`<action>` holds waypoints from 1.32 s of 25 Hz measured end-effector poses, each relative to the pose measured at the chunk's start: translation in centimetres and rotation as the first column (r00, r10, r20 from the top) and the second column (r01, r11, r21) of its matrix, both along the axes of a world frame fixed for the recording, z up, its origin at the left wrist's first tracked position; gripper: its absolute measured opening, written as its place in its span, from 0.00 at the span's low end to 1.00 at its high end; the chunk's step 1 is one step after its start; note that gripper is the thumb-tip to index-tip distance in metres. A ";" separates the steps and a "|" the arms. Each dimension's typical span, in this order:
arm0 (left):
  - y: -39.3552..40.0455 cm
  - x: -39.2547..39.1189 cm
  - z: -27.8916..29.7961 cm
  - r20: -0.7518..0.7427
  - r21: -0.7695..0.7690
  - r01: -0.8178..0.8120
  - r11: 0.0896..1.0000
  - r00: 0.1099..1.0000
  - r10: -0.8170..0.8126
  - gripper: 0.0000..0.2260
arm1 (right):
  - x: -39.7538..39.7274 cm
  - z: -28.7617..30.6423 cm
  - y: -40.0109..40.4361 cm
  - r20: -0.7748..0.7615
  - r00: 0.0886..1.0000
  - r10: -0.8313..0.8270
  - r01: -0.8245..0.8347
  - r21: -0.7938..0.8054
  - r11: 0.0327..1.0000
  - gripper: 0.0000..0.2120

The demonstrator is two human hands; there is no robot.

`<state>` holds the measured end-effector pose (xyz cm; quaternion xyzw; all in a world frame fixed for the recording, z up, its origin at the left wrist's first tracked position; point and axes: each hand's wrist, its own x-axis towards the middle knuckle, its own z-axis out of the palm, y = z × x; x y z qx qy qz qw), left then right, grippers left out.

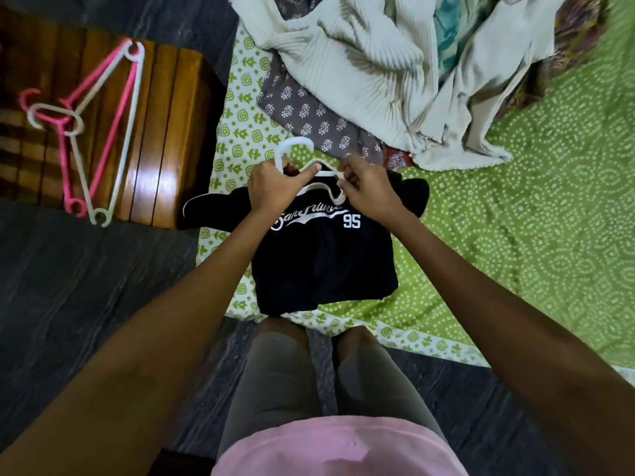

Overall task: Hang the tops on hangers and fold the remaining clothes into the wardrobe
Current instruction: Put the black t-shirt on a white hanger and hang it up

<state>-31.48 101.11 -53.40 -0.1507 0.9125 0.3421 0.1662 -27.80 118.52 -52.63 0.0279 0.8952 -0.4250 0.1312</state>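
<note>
White hanger (311, 168) held in the left hand (275, 187) should be eased sideways while the right hand (366, 187), pinching the black top's (323, 259) collar, stretches it over.

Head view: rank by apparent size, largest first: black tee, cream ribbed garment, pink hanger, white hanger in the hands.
1. cream ribbed garment, which runs out of frame at the top
2. black tee
3. pink hanger on the wooden table
4. white hanger, partly hidden by both hands and inside the tee, so this last rank is unsure.
</note>
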 end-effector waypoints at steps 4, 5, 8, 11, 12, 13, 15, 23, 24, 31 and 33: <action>-0.5 0.8 3.5 -0.079 0.183 -0.006 0.983 0.997 0.020 0.21 | 2.7 2.6 3.5 0.080 0.957 -0.280 0.291 -0.218 0.931 0.07; -0.3 0.8 4.6 -0.109 0.220 -0.010 0.975 0.993 0.035 0.22 | 3.0 3.7 4.2 0.037 0.934 -0.355 0.355 -0.208 0.912 0.08; 0.8 0.5 8.4 -0.169 0.270 -0.003 0.963 0.984 0.050 0.26 | 3.6 7.1 6.1 -0.132 0.908 -0.398 0.387 -0.099 0.917 0.05; 1.8 0.5 12.8 -0.242 0.293 0.024 0.956 0.969 0.050 0.27 | 3.8 11.6 7.0 -0.253 0.879 -0.404 0.402 -0.064 0.914 0.08; 2.1 0.5 14.1 -0.274 0.299 0.046 0.953 0.961 0.040 0.27 | 3.7 12.8 7.1 -0.287 0.860 -0.421 0.427 -0.046 0.903 0.10; 2.4 0.5 15.8 -0.312 0.312 0.078 0.947 0.950 0.024 0.27 | 3.7 14.3 7.2 -0.322 0.843 -0.432 0.451 -0.017 0.892 0.11; 2.9 0.4 18.8 -0.397 0.324 0.134 0.936 0.918 0.006 0.26 | 3.3 17.0 7.6 -0.384 0.820 -0.424 0.481 0.061 0.875 0.10; 5.3 -0.8 28.2 -0.569 0.309 0.286 0.907 0.820 -0.064 0.27 | 1.7 27.2 7.7 -0.516 0.737 -0.437 0.532 0.044 0.846 0.08; 5.9 -0.7 29.4 -0.582 0.292 0.290 0.911 0.810 -0.072 0.27 | 1.6 28.3 7.4 -0.530 0.727 -0.436 0.530 0.029 0.848 0.07; 6.6 -1.7 33.8 -0.660 0.155 0.302 0.941 0.740 -0.129 0.27 | 0.7 33.8 6.3 -0.656 0.643 -0.396 0.538 0.018 0.843 0.07; 6.4 -2.1 34.5 -0.675 0.096 0.316 0.944 0.717 -0.172 0.28 | 0.2 35.4 7.8 -0.657 0.579 -0.483 0.619 -0.031 0.785 0.07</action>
